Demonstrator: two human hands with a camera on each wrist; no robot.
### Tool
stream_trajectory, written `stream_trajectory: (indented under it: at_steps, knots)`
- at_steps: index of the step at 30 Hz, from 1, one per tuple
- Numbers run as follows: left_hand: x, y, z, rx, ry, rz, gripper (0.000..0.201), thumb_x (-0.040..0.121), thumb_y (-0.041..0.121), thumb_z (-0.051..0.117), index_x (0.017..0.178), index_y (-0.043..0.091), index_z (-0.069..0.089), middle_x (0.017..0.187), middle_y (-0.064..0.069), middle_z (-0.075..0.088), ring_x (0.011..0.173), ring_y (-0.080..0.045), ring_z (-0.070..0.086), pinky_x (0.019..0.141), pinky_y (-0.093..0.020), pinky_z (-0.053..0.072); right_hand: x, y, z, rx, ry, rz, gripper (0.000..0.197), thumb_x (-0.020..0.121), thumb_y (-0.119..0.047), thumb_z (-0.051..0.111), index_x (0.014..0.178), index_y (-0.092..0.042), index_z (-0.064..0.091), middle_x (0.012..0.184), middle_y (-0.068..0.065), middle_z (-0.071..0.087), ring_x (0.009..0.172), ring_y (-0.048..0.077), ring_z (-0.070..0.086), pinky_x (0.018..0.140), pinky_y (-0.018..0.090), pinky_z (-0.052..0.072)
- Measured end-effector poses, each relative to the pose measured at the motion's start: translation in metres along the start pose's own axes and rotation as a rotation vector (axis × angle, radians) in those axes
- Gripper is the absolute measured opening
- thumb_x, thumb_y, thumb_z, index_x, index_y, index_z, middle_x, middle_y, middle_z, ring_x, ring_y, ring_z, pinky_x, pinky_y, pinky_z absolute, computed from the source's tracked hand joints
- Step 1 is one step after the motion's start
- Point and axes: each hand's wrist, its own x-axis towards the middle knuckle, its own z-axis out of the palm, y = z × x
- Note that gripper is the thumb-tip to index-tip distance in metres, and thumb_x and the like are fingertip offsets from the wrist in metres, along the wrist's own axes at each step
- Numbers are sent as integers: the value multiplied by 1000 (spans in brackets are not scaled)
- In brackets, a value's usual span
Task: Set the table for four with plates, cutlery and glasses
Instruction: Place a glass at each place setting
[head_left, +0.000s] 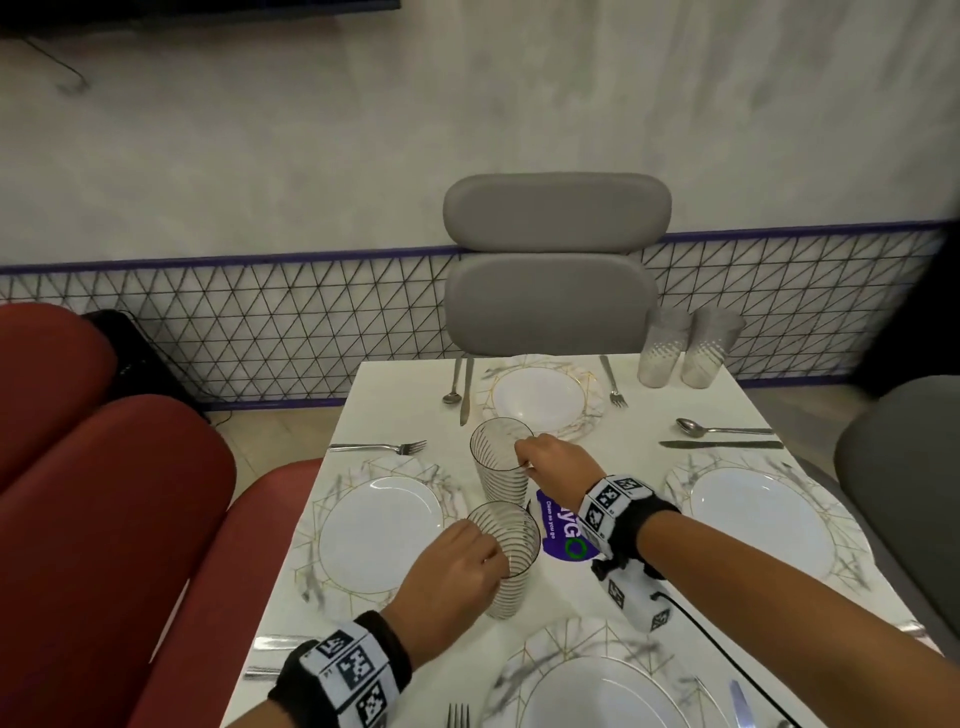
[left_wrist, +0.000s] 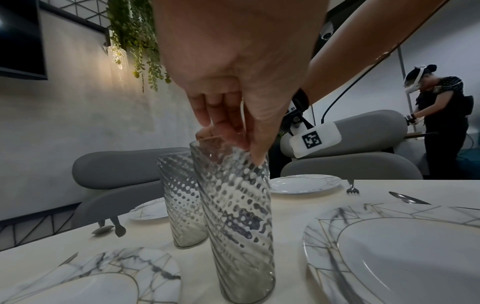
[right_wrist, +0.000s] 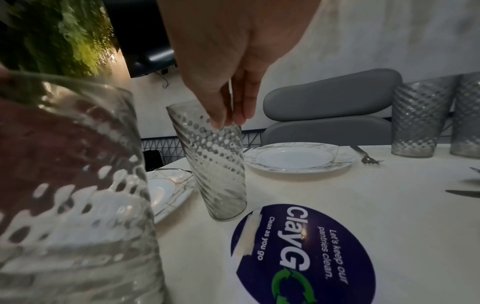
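Two tall ribbed glasses stand near the middle of the white table (head_left: 649, 410). My left hand (head_left: 451, 564) pinches the rim of the near glass (head_left: 509, 561), also in the left wrist view (left_wrist: 239, 218). My right hand (head_left: 553, 460) pinches the rim of the far glass (head_left: 500, 462), which the right wrist view (right_wrist: 215, 170) shows tilted slightly. Four marbled plates lie at the left (head_left: 382, 535), far (head_left: 540, 400), right (head_left: 761, 525) and near (head_left: 608, 691) places. Cutlery lies beside them.
Two more glasses (head_left: 685, 348) stand at the far right corner. A round blue sticker (head_left: 561, 535) lies under my right wrist. A grey chair (head_left: 550, 270) stands at the far side, red seating (head_left: 104, 493) on the left. Another person (left_wrist: 441, 115) works behind.
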Motion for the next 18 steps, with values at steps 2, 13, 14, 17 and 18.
stream_trajectory:
  at_steps: [2,13,14,17,18]
  knots:
    - [0,0,-1,-32,-8,-3,14,62,13,74,67,21,63,68,7,59,63,-13,53,69,-22,34,1,1,-1,-33,-4,13,17,89,-2,44,103,-5,52,107,12,60,99,29,54,73,37,44]
    - [16,-13,-25,-236,-21,-83,52,89,64,37,79,25,71,79,13,65,75,-7,57,73,-17,45,-7,10,-24,-57,-28,53,50,89,-1,41,136,-15,37,138,4,45,100,29,60,78,37,48]
    - [22,-15,-30,-226,-17,-95,51,91,61,36,82,24,71,80,13,66,77,-8,58,75,-19,45,-9,15,-26,-54,17,56,51,88,1,40,136,-16,37,137,4,46,99,28,61,76,37,49]
    - [52,-28,-42,-165,22,-113,44,94,51,36,88,23,70,86,11,69,80,-10,60,78,-21,46,-18,35,-30,-50,146,45,51,85,2,42,134,-13,39,136,6,48,109,27,57,80,37,51]
    - [64,-31,-47,-144,28,-119,42,94,48,36,91,23,69,88,10,69,81,-10,61,80,-21,44,-22,43,-32,-48,181,41,51,84,3,44,133,-11,41,136,7,48,112,27,55,83,38,52]
